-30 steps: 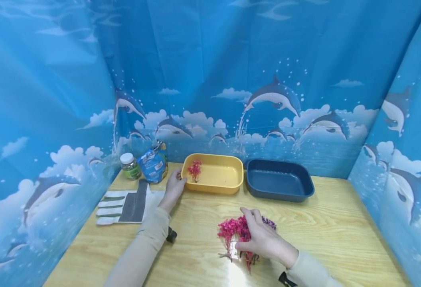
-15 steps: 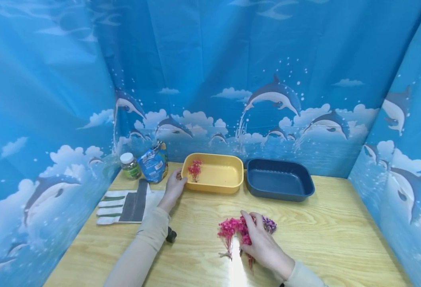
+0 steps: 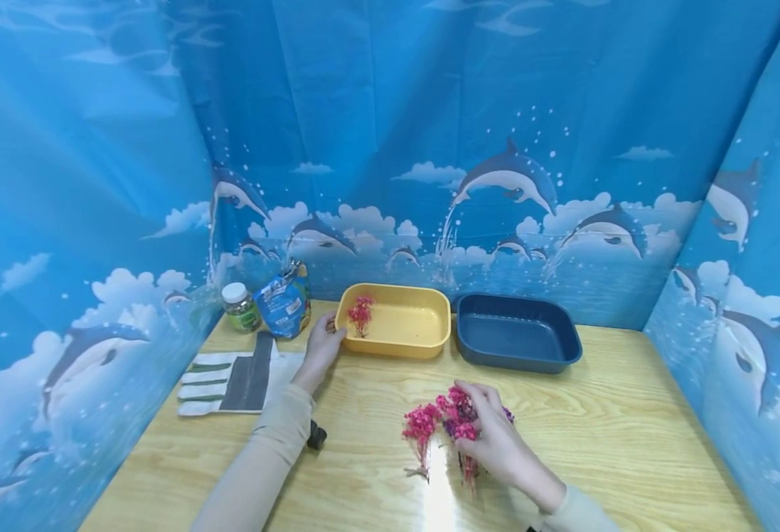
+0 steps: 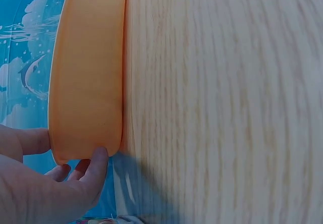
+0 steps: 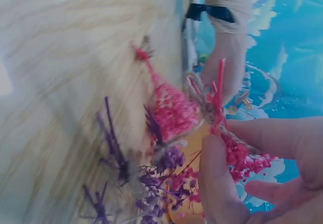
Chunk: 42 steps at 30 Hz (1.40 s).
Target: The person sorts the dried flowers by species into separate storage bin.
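My right hand (image 3: pixel 506 451) pinches a small bunch of pink dried flowers (image 5: pixel 245 161) between thumb and finger, at stems that look bound with twine. Left of it on the table lies another pink bunch (image 3: pixel 421 425). Purple dried flowers (image 5: pixel 166 158) lie close by, partly hidden by the hand in the head view. At the back, my left hand (image 3: pixel 323 351) grips the left end of a yellow tray (image 3: pixel 396 349), its thumb and fingers around the corner in the left wrist view. A pink sprig (image 3: pixel 361 314) is inside that tray, at its left side.
A dark blue tray (image 3: pixel 519 360) stands right of the yellow one. Far left are a white-lidded jar (image 3: pixel 239 310), a blue pouch (image 3: pixel 283 307) and white-and-grey gloves (image 3: pixel 246 384). A dolphin-print curtain (image 3: pixel 390 148) borders the table behind and at both sides.
My right hand has closed on a pink bunch and shifted it slightly, apart from the left pink bunch. The left hand and both trays have stayed in place.
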### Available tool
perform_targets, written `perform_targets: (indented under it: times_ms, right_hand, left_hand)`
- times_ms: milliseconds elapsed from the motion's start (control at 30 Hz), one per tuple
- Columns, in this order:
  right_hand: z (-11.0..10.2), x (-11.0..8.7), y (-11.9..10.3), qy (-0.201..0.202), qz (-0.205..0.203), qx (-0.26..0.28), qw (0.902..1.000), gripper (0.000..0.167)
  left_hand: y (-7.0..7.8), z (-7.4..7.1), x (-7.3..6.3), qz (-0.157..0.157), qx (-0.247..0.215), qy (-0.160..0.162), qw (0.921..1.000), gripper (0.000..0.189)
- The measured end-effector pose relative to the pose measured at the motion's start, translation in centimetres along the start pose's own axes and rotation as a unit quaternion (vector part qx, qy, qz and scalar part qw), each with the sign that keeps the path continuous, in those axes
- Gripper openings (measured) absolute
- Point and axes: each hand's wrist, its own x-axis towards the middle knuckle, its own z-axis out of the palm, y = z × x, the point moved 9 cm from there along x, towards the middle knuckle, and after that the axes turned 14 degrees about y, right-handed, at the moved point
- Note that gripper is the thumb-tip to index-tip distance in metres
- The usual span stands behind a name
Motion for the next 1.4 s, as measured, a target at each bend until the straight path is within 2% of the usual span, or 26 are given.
perform_targets:
  times_ms: [200, 367, 467, 567, 700, 767, 833, 967, 1200, 1267, 1400]
  right_hand:
    - [-0.4, 0.1, -0.1, -0.046, 0.033, 0.077, 0.9954, 0.095]
    - [-0.6, 0.1, 0.0, -0.081, 0.059, 0.140, 0.9851, 0.090]
    - [-0.7, 0.3, 0.3, -0.083, 0.074, 0.164, 0.9802, 0.090]
    - [-0.9, 0.7, 0.8, -0.064, 0.075, 0.151, 0.9837, 0.089]
    - [-1.4, 1.2, 1.5, -0.023, 0.063, 0.089, 0.9938, 0.088]
    - [-1.6, 1.3, 1.6, -0.025, 0.061, 0.087, 0.9941, 0.088]
    - [-1.5, 1.3, 1.7, -0.049, 0.067, 0.119, 0.9894, 0.087]
    - [-1.2, 1.2, 1.8, -0.112, 0.089, 0.202, 0.9688, 0.088]
    - [-0.9, 1.1, 1.9, -0.167, 0.108, 0.288, 0.9366, 0.088]
    - [-0.8, 1.1, 2.0, -0.172, 0.107, 0.292, 0.9346, 0.088]
    - [-1.0, 1.3, 2.1, -0.164, 0.091, 0.263, 0.9464, 0.090]
  left_hand:
    - [-0.2, 0.0, 0.1, -0.005, -0.005, -0.004, 1.0000, 0.058]
    - [-0.4, 0.1, 0.1, -0.010, -0.003, -0.008, 0.9999, 0.059]
    - [-0.5, 0.1, 0.1, -0.014, -0.003, -0.010, 0.9999, 0.058]
    - [-0.5, 0.1, 0.1, -0.014, -0.005, -0.010, 0.9998, 0.058]
    - [-0.5, 0.1, 0.1, -0.013, -0.007, -0.010, 0.9998, 0.059]
    - [-0.4, 0.1, 0.1, -0.013, -0.007, -0.011, 0.9998, 0.059]
    - [-0.4, 0.1, 0.1, -0.013, -0.007, -0.012, 0.9998, 0.058]
    - [-0.3, 0.1, 0.2, -0.010, -0.008, -0.012, 0.9998, 0.058]
    - [-0.5, 0.2, 0.3, -0.005, -0.007, -0.012, 0.9999, 0.058]
    - [-0.5, 0.2, 0.3, -0.006, -0.008, -0.011, 0.9999, 0.058]
    - [-0.4, 0.2, 0.2, -0.010, -0.010, -0.012, 0.9998, 0.058]
